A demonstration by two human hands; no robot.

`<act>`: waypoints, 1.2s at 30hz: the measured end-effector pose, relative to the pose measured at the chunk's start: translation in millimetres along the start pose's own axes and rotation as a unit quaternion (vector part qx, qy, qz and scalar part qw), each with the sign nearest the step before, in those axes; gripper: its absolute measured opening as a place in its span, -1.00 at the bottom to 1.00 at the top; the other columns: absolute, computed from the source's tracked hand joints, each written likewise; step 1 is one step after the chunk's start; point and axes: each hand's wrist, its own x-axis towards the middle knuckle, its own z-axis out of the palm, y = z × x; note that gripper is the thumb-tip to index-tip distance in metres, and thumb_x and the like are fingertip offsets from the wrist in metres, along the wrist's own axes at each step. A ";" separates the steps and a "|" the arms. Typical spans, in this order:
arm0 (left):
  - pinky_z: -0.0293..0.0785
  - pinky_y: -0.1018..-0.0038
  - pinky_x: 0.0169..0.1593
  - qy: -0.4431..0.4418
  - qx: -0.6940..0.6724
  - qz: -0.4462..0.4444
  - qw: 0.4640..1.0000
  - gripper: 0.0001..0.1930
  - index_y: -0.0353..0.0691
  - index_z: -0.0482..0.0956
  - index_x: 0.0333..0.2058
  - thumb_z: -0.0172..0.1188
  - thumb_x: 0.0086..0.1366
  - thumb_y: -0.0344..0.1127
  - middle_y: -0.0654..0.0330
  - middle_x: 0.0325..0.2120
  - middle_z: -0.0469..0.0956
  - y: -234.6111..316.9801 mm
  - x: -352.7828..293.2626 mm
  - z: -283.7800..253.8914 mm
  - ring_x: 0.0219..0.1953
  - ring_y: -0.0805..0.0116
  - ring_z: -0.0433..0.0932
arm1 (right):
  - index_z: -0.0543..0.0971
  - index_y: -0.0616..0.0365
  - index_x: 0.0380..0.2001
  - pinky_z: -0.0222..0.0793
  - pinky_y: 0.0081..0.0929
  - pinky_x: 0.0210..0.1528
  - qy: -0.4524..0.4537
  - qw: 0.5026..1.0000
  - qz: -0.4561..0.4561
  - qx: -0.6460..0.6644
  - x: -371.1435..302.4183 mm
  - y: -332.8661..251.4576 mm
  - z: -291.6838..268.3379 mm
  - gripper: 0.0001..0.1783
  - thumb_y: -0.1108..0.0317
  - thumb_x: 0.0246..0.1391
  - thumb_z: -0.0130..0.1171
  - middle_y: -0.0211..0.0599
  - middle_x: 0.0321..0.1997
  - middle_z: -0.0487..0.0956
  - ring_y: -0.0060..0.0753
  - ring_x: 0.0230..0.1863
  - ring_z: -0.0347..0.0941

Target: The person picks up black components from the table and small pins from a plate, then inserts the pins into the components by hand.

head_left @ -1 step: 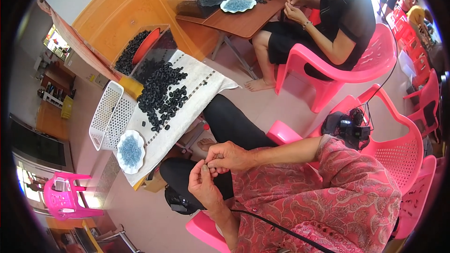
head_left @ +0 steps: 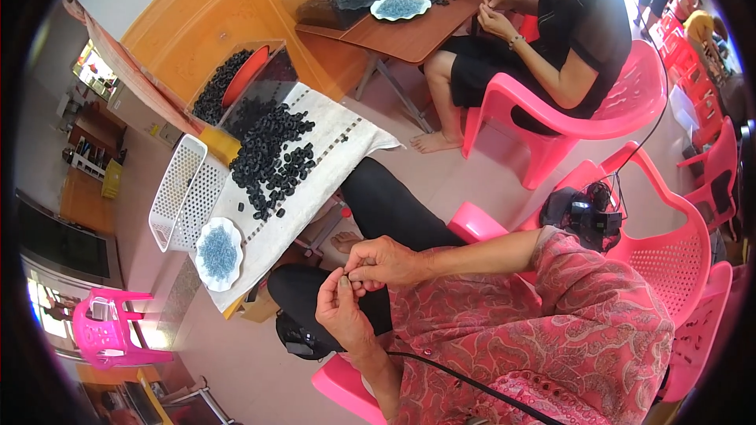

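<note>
My left hand (head_left: 343, 313) and my right hand (head_left: 387, 261) meet in front of my lap, above my dark trousers. Thumbs and fingers of both are pinched together at the tips. Whatever lies between them is too small or too hidden to make out. Beyond them a table with a white cloth (head_left: 272, 248) carries a loose heap of small black ring-like pieces (head_left: 272, 153). At its near left corner a white scalloped plate (head_left: 206, 279) is filled with small bluish clear pieces (head_left: 217, 253).
A white perforated basket (head_left: 185, 197) stands by the cloth's left edge. Behind the heap is a clear bin (head_left: 295, 71) with black pieces and a red dish (head_left: 246, 77). Another person (head_left: 579, 39) sits at a brown folding table (head_left: 425, 35), hands together. Pink plastic chairs (head_left: 543, 122) stand around.
</note>
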 end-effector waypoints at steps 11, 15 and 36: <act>0.49 0.56 -0.18 -0.069 -0.160 -0.040 0.984 -0.72 -0.41 0.41 -0.04 0.04 0.25 -0.59 0.10 -0.21 0.52 13.0 2.9 1.5 -0.31 0.44 0.53 | 0.49 0.25 -0.23 0.43 -0.68 -0.38 0.009 0.992 0.049 0.118 2.8 -23.8 -1.8 -0.87 0.51 0.13 0.07 -0.29 -0.38 0.58 -0.60 -0.40 0.51; 0.48 0.51 -0.14 -0.084 -0.208 -0.042 0.974 -0.73 -0.38 0.42 -0.04 0.03 0.26 -0.57 0.09 -0.15 0.50 9.2 4.4 -1.7 -0.28 0.44 0.53 | 0.47 0.28 -0.22 0.48 -0.63 -0.29 -0.003 0.986 0.092 0.139 1.7 -33.1 -3.7 -0.87 0.56 0.13 0.06 -0.24 -0.34 0.58 -0.53 -0.32 0.53; 0.49 0.42 -0.07 -0.119 -0.284 -0.055 0.950 -0.75 -0.39 0.43 -0.06 0.03 0.27 -0.55 0.09 -0.16 0.52 -5.2 8.4 -5.6 -0.22 0.38 0.54 | 0.49 0.29 -0.26 0.42 -0.69 -0.27 0.006 0.997 0.041 0.062 2.9 -27.5 -6.7 -0.87 0.54 0.10 0.11 -0.29 -0.35 0.59 -0.61 -0.30 0.52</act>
